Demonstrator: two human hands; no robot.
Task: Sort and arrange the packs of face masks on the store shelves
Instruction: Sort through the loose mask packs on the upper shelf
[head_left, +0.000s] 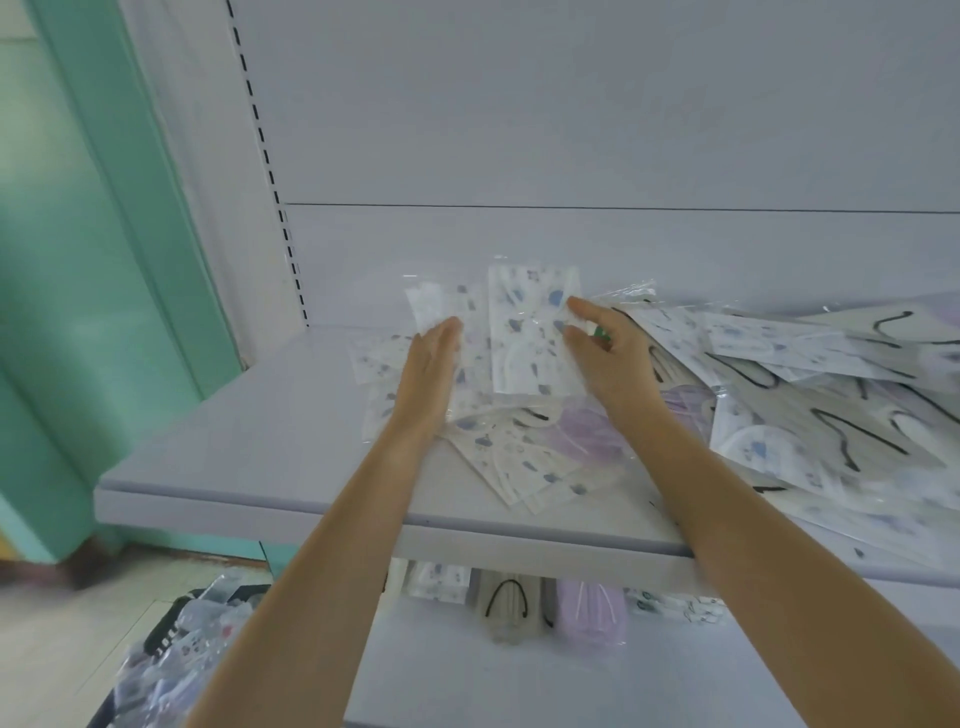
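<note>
White mask pack (530, 338), flat left hand (434, 358) beside it, right hand (605, 358) spread, neither gripping

Mask packs (810, 395) heaped at my right blur and run off the frame; my right hand (610, 364) hides most of a small green thing (601, 332).

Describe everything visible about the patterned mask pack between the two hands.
The patterned mask pack is a clear plastic bag of white masks printed with blue-grey shapes. It lies atop other packs on the upper shelf, long side toward the back panel. The right hand touches its right edge; the left hand lies beside it.
</note>
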